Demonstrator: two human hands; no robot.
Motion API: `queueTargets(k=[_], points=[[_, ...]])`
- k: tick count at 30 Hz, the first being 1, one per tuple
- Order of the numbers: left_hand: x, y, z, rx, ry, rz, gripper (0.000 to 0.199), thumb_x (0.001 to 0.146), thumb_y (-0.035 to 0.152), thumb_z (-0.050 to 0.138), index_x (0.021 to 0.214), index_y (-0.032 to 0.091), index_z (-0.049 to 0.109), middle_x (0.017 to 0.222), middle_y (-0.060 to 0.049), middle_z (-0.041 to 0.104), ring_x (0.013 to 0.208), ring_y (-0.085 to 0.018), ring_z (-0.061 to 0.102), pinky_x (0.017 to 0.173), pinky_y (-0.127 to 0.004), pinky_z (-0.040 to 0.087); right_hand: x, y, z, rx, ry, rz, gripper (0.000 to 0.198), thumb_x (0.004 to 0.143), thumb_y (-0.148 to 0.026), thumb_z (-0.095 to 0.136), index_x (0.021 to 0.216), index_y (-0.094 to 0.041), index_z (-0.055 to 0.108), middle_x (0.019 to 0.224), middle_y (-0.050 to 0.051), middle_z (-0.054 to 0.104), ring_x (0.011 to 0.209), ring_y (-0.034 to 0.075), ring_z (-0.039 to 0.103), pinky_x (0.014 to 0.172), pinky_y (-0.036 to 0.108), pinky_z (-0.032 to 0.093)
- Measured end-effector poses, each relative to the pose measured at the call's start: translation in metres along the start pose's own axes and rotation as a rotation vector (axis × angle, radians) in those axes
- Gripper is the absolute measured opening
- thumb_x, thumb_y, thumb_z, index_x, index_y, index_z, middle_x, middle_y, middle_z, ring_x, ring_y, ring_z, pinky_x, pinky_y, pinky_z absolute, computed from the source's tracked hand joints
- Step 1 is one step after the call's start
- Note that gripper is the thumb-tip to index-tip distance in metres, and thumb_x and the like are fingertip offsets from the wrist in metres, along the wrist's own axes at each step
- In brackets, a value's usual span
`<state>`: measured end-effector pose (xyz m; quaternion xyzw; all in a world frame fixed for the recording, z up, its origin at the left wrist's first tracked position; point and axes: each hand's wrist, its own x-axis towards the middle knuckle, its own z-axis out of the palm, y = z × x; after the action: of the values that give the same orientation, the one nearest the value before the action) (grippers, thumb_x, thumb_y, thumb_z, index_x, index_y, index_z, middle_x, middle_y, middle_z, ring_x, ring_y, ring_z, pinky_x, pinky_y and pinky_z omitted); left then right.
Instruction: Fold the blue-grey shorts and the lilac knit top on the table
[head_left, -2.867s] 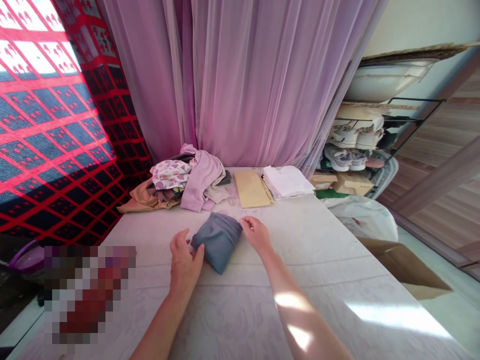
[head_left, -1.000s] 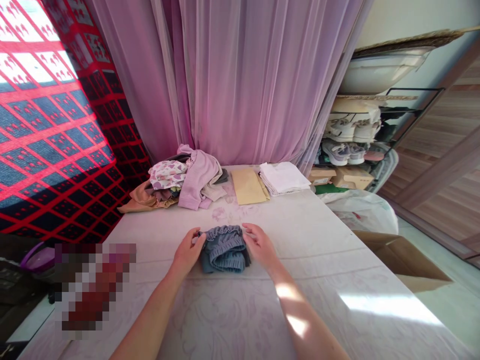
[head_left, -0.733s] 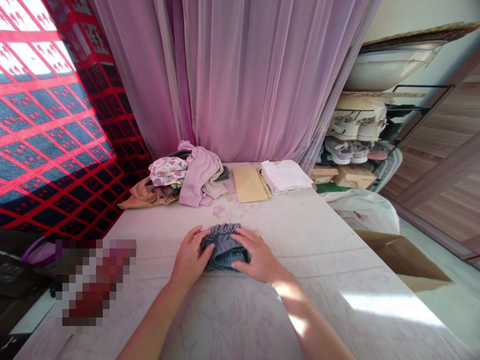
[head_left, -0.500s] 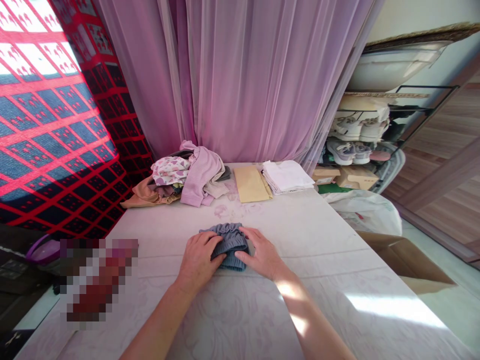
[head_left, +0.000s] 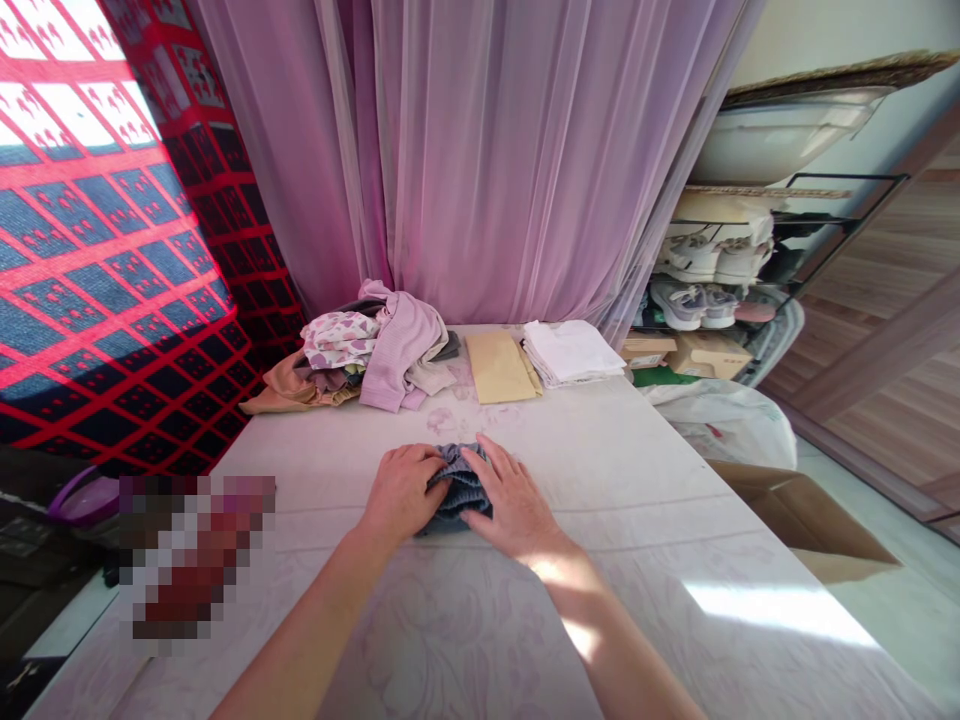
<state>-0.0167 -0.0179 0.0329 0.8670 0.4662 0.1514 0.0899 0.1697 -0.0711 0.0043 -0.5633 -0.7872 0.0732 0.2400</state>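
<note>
A small folded blue-grey garment with gathered elastic edges [head_left: 463, 490] lies on the table in front of me. My left hand [head_left: 405, 490] grips its left side, fingers curled over the top and thumb near the front. Against its right side is my right hand [head_left: 514, 500], fingers over the upper edge and thumb at the lower front corner. Between the hands the elastic edge bulges and a dark fold gapes. Much of both sides of the cloth is hidden under my fingers.
A heap of clothes [head_left: 401, 350] sits at the table's far left. Folded yellow cloth [head_left: 501, 366] and a stack of white cloths [head_left: 574, 350] lie beside it, before purple curtains [head_left: 465, 150]. Right of the table stand an open cardboard box [head_left: 795, 520] and a shoe rack [head_left: 817, 220].
My right hand has moved left over the garment, and my hands are closer together. The garment is squeezed narrower, its front fold gaping more.
</note>
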Motion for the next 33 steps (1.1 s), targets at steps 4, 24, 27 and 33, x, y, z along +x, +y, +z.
queueTargets(k=[4, 24, 27, 33], points=[[-0.004, -0.01, -0.006, -0.095, -0.141, 0.079, 0.038, 0.082, 0.039, 0.063, 0.118, 0.025, 0.065, 0.127, -0.006, 0.063, 0.119, -0.027, 0.054, 0.102, -0.044, 0.038, 0.012, 0.002, -0.001, -0.019, 0.033, -0.084, 0.06, 0.082, -0.016, 0.058, 0.14, -0.025, 0.047, 0.143, 0.011, 0.049, 0.128, 0.026, 0.047, 0.104, 0.045, 0.042], [0.017, -0.054, 0.001, -0.694, 0.062, -0.086, 0.083, 0.069, 0.05, 0.075, 0.139, 0.023, 0.04, 0.136, -0.011, 0.056, 0.123, -0.028, 0.053, 0.102, -0.042, 0.043, 0.106, -0.013, -0.079, -0.1, -0.189, 0.038, 0.021, 0.081, -0.029, 0.061, 0.098, -0.023, 0.071, 0.094, 0.003, 0.073, 0.088, 0.019, 0.064, 0.074, 0.026, 0.041], [0.008, -0.062, 0.006, -1.031, -0.05, -0.127, 0.091, 0.066, 0.056, 0.076, 0.141, 0.023, 0.037, 0.139, -0.012, 0.054, 0.127, -0.028, 0.051, 0.102, -0.043, 0.044, 0.124, -0.026, -0.117, -0.041, -0.159, -0.031, 0.019, 0.079, -0.027, 0.061, 0.094, -0.023, 0.072, 0.09, 0.001, 0.073, 0.085, 0.017, 0.063, 0.07, 0.024, 0.04], [-0.01, -0.051, 0.021, -1.316, -0.253, -0.165, 0.06, 0.069, 0.052, 0.076, 0.117, 0.019, 0.062, 0.115, -0.009, 0.07, 0.11, -0.026, 0.062, 0.102, -0.044, 0.043, 0.131, -0.049, -0.161, 0.186, -0.095, -0.071, 0.018, 0.074, -0.02, 0.063, 0.091, -0.018, 0.071, 0.079, -0.003, 0.069, 0.075, 0.012, 0.06, 0.069, 0.022, 0.043]])
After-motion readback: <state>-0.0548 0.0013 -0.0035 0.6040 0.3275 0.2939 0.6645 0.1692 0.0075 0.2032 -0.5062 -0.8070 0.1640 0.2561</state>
